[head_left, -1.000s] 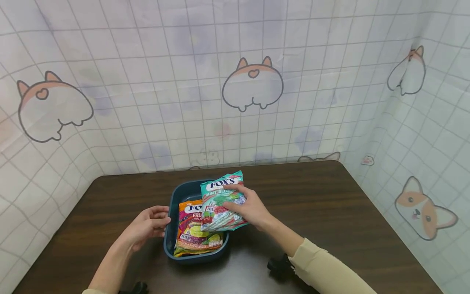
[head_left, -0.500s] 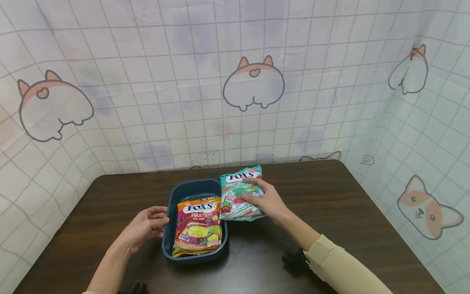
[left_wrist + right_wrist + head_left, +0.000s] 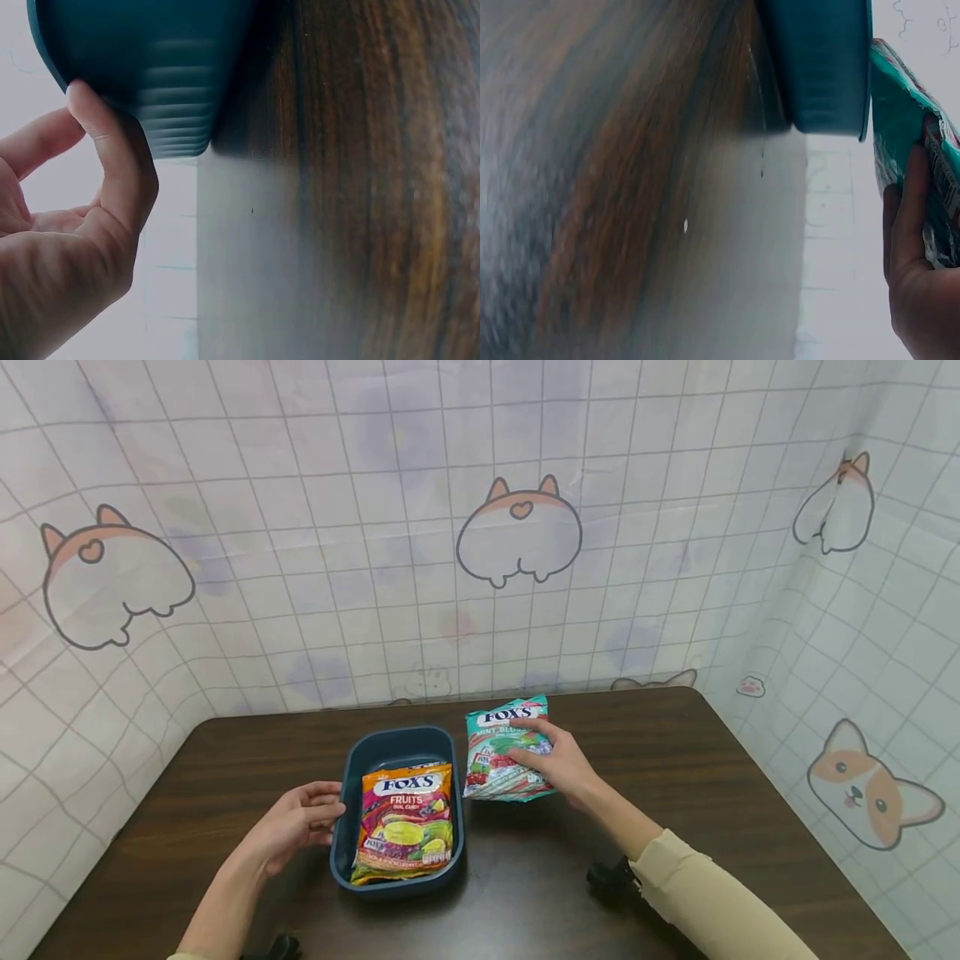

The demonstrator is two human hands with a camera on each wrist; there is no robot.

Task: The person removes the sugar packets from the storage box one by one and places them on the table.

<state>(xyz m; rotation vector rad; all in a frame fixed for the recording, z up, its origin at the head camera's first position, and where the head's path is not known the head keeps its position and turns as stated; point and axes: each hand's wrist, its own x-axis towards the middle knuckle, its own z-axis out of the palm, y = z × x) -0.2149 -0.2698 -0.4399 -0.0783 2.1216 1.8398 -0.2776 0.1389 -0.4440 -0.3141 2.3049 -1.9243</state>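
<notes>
Holding mint candy bag w/ my right hand, fingers pinching its right side, just beside teal bin, over table. Bag looks light, crinkly, slippery; I'd grip edge seam. Left hand relaxed, fingertips touching bin wall.

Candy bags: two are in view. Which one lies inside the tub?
The orange bag lies in the tub. The green bag is outside it, gripped by the right hand over the table.
</notes>
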